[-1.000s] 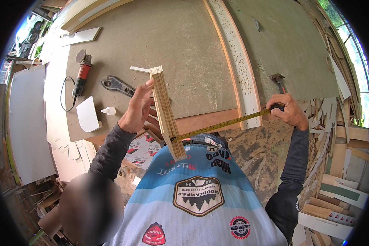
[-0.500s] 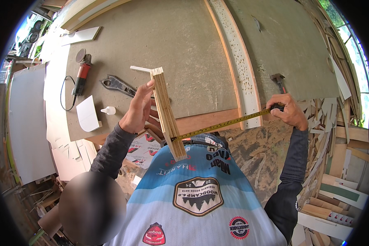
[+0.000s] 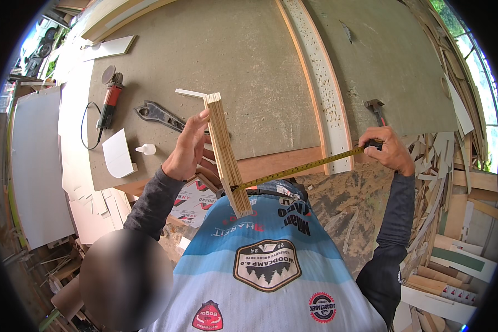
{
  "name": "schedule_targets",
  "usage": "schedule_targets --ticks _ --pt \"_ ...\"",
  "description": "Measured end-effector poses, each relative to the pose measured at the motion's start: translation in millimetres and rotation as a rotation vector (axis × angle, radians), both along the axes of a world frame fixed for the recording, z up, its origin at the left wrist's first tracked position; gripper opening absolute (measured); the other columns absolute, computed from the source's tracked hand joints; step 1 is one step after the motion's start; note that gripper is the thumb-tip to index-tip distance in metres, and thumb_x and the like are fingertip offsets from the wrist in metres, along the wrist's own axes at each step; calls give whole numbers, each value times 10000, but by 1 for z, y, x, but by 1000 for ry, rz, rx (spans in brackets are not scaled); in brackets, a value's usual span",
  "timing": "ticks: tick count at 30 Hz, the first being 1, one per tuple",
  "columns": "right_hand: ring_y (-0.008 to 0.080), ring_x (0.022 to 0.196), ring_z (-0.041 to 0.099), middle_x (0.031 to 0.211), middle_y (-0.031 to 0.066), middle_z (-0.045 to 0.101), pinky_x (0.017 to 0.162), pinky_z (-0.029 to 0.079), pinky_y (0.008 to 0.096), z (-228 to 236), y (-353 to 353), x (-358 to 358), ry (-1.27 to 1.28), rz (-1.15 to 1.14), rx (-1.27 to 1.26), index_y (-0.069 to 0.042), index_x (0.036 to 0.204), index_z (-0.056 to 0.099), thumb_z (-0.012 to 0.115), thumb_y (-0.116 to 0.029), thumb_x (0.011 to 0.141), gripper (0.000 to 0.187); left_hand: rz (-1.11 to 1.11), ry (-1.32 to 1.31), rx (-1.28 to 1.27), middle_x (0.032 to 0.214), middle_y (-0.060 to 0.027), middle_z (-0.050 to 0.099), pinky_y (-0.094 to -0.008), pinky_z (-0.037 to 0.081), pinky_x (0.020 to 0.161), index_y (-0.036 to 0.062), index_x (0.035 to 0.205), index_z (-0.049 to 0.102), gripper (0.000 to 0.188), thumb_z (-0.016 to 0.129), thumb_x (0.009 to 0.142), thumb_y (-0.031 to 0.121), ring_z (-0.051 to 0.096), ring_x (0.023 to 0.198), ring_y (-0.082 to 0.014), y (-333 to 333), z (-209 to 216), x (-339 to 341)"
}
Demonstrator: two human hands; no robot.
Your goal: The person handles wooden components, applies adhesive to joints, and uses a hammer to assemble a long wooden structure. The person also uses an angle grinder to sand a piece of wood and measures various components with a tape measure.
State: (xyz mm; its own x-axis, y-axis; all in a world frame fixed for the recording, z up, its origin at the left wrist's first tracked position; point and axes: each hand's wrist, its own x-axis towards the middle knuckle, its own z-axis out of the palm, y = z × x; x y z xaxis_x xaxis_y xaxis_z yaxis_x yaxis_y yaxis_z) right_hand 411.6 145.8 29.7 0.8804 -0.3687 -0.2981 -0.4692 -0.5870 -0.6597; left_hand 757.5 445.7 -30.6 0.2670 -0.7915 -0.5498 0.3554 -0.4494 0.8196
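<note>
Taking the long, pale block of layered plywood (image 3: 227, 157) as the middle of the clock, with twelve away from the person, I can see the two hands set well apart. The left hand (image 3: 185, 152), at nine o'clock, is closed around the block, thumb against its pale side and fingers partly hidden behind it. The block tilts, its near end in front of the person's blue-and-white printed shirt (image 3: 216, 260).

Over at three o'clock the right hand (image 3: 392, 149) is wrapped around the dark case of a tape measure (image 3: 374, 144). Its yellow metal blade (image 3: 299, 167) stretches across to the block, the tip meeting the striped side near the lower end.

On the broad grey-brown counter (image 3: 249, 61), a red-and-black angle grinder (image 3: 112, 99) lies at ten o'clock, with a black, long-bodied tool (image 3: 159, 114) nearer in. A small white squeeze bottle (image 3: 146, 149) sits at nine, just beside a white panel with a curved edge (image 3: 118, 154). A dark-headed hammer (image 3: 375, 108) rests between two and three, past a long white board speckled with brown marks (image 3: 321, 77).
</note>
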Motion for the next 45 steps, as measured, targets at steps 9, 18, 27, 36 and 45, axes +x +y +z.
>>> schedule_targets --ticks 9,18,27,36,45 --pt "225 809 655 849 116 683 796 512 338 0 0 -2 -10 3 -2 21 877 678 647 -99 754 175 33 63 -126 1080 -118 598 -367 556 811 52 1373 452 851 380 906 760 626 980 -193 4 -4 0" --pt "224 813 659 858 120 689 800 517 337 0 1 1 -5 13 -5 24 878 679 646 -101 757 177 16 2 -31 1189 -378 501 -467 612 548 17 1569 141 1239 414 720 876 694 863 -433 1 -3 0" --pt "225 800 656 857 124 689 785 518 342 -2 1 0 -3 1 1 26 877 678 648 -97 756 175 30 48 -15 1181 -333 534 -471 625 583 12 1563 155 1180 422 765 841 702 858 -409 3 -3 2" --pt "223 795 655 859 121 690 781 516 341 -4 2 -2 -6 -4 -1 26 880 675 649 -104 762 178 38 62 -86 1133 -178 573 -400 561 767 29 1438 360 960 407 851 788 644 939 -249 3 -1 -2" --pt "226 805 658 860 123 691 791 516 338 -4 3 -3 -5 -7 -8 24 886 677 648 -109 766 182 41 127 -108 1093 -115 596 -370 540 838 42 1369 454 830 428 908 732 616 995 -188 5 -8 1"
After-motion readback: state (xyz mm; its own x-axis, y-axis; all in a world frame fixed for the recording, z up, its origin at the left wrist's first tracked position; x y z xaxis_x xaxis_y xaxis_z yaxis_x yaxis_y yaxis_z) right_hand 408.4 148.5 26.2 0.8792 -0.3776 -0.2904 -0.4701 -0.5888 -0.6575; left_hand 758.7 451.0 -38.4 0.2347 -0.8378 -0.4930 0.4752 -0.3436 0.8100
